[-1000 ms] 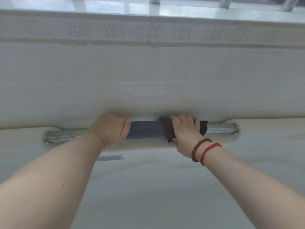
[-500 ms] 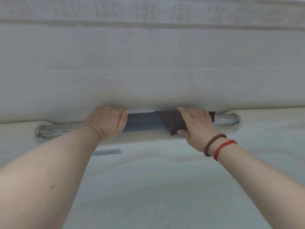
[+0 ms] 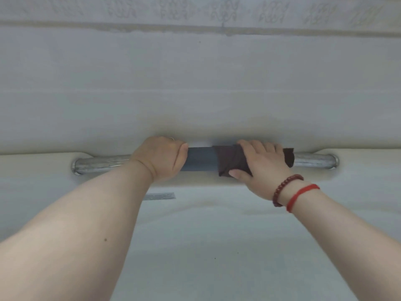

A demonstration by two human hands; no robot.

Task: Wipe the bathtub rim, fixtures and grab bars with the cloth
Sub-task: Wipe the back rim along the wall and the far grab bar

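A horizontal grab bar [image 3: 102,165] runs across the far inner wall of the white bathtub, chrome at both ends with a dark grey sleeve [image 3: 200,161] in the middle. My left hand [image 3: 161,158] is closed around the bar at the sleeve's left end. My right hand [image 3: 262,168] presses a dark brown cloth [image 3: 231,162] around the bar's right part, fingers over the top and thumb below. A corner of the cloth sticks out to the right of the hand. The bar's right chrome end [image 3: 314,161] is bare.
The broad tub rim [image 3: 195,94] lies beyond the bar, with patterned wall tile [image 3: 223,11] at the top edge. A small grey label [image 3: 160,196] is stuck on the tub wall below the bar. The tub's inside [image 3: 217,257] slopes down toward me.
My right hand has slid the cloth to the right along the bar, baring more of the dark sleeve. The left hand has kept its grip. The view has tilted downward.
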